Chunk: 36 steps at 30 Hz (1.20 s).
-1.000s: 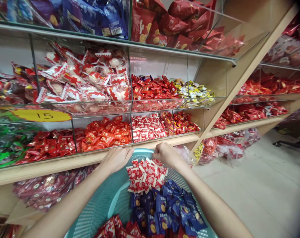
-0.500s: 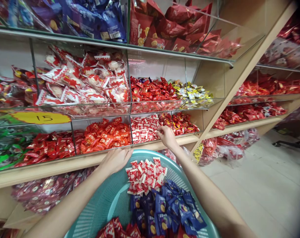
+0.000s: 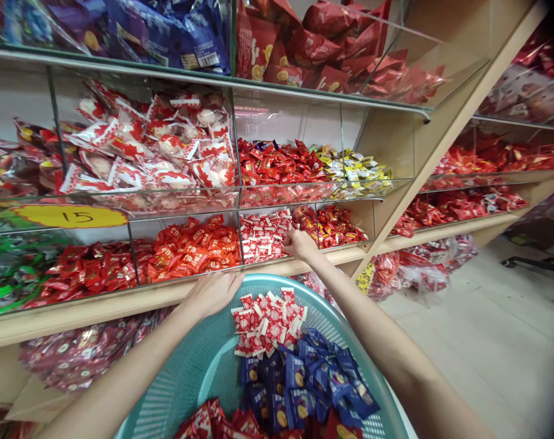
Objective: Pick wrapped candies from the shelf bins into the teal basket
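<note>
A teal plastic basket [image 3: 160, 390] stands against the shelf front. Its far left rim is in the grip of my left hand [image 3: 215, 292], whose knuckles lie along the wooden shelf edge. Inside the basket are small red-and-white wrapped candies [image 3: 272, 320], dark blue packets [image 3: 299, 381] and red packets [image 3: 208, 421]. My right hand [image 3: 303, 246] is at the front of a bottom compartment holding red-and-white wrapped candies [image 3: 264, 235]. Its fingers are curled together; whatever is between them is hidden.
Clear dividers [image 3: 131, 253] split the shelves. Orange-red packets [image 3: 194, 244] fill the compartment to the left, dark red candies [image 3: 338, 225] the one to the right. A yellow "15" tag [image 3: 71, 216] hangs at left. Bagged goods [image 3: 409, 274] lie on the floor [image 3: 464, 329].
My right hand has shifted slightly left along the front of the candy compartment, its fingers curled closer together. My left hand stays at the basket rim.
</note>
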Available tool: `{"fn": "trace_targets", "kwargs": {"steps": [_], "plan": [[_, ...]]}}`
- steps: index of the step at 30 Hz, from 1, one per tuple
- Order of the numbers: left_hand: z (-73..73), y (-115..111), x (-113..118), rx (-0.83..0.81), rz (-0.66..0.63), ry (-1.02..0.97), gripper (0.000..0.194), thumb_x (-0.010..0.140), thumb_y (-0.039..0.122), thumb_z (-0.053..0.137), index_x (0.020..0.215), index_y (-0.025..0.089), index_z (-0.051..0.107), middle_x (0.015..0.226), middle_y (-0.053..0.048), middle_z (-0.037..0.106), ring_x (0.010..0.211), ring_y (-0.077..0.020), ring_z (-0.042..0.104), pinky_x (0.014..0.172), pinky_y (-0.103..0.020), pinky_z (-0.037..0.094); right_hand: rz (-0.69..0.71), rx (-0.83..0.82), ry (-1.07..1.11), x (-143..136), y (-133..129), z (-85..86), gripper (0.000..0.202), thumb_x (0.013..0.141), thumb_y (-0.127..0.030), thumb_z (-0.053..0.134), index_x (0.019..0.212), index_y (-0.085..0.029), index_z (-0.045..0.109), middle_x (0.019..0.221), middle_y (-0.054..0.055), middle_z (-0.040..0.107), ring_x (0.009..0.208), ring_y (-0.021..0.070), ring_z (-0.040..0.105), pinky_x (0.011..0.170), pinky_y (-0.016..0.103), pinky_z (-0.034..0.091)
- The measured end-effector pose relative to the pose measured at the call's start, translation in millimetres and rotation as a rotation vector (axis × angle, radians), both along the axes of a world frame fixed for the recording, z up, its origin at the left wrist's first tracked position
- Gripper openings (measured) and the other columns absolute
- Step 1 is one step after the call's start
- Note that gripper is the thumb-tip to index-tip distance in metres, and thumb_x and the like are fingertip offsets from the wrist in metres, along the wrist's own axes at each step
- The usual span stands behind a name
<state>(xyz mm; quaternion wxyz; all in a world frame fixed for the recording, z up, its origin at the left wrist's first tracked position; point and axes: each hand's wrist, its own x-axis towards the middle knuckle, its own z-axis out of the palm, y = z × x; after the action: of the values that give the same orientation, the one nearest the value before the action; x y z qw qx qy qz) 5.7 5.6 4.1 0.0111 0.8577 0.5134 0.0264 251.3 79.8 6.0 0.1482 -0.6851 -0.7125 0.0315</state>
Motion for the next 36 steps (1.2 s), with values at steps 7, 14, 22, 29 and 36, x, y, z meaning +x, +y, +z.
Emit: {"fn": "trace_targets", "kwargs": {"steps": [7, 14, 22, 29, 36], "plan": [[2.3, 0.1, 0.7, 0.003, -0.006, 0.002, 0.059, 0.091, 0.047, 0.01, 0.083, 0.018, 0.061, 0.088, -0.01, 0.067, 0.082, -0.0274, 0.063, 0.069, -0.035, 0.043, -0.033, -0.028, -0.044, -7.1, 0.1, 3.5, 0.016, 0.068, -0.016, 0.056, 0.08, -0.019, 0.067, 0.09, 0.008, 0.065, 0.085, 0.0193, 0.057, 0.065, 0.025, 0.041], [3.0, -1.5, 1.3, -0.011, 0.008, 0.0, 0.06, 0.09, 0.048, 0.01, 0.084, 0.018, 0.062, 0.088, -0.011, 0.067, 0.082, -0.0282, 0.062, 0.069, -0.036, 0.043, -0.1, 0.069, -0.075, -7.4, -2.9, 2.0, 0.016, 0.074, -0.019, 0.05, 0.08, -0.016, 0.065, 0.088, 0.011, 0.064, 0.086, 0.0211, 0.057, 0.066, 0.027, 0.041], [3.9, -1.1, 1.8, -0.041, 0.029, -0.013, 0.06, 0.09, 0.048, 0.012, 0.086, 0.016, 0.063, 0.091, -0.012, 0.066, 0.084, -0.0264, 0.062, 0.074, -0.035, 0.042, -0.023, 0.386, 0.119, 5.1, -34.0, 26.8, 0.011, 0.075, -0.022, 0.049, 0.074, -0.017, 0.059, 0.082, 0.007, 0.059, 0.08, 0.0178, 0.052, 0.069, 0.026, 0.038], [3.7, -2.2, 1.9, -0.031, 0.02, -0.015, 0.06, 0.09, 0.048, 0.012, 0.087, 0.016, 0.063, 0.092, -0.012, 0.067, 0.084, -0.0266, 0.062, 0.073, -0.035, 0.042, 0.24, 0.169, 0.626, -7.5, -98.1, 31.6, 0.011, 0.072, -0.024, 0.051, 0.068, -0.016, 0.056, 0.066, 0.001, 0.058, 0.062, 0.0121, 0.052, 0.059, 0.023, 0.04], [5.4, -3.9, 2.1, -0.022, 0.02, -0.022, 0.06, 0.091, 0.048, 0.012, 0.089, 0.017, 0.063, 0.092, -0.011, 0.067, 0.085, -0.0257, 0.062, 0.075, -0.034, 0.042, 0.264, -0.028, 0.664, -8.3, -125.0, 2.7, 0.006, 0.07, -0.019, 0.05, 0.066, -0.016, 0.054, 0.064, -0.001, 0.059, 0.059, 0.0107, 0.051, 0.056, 0.021, 0.039]]}}
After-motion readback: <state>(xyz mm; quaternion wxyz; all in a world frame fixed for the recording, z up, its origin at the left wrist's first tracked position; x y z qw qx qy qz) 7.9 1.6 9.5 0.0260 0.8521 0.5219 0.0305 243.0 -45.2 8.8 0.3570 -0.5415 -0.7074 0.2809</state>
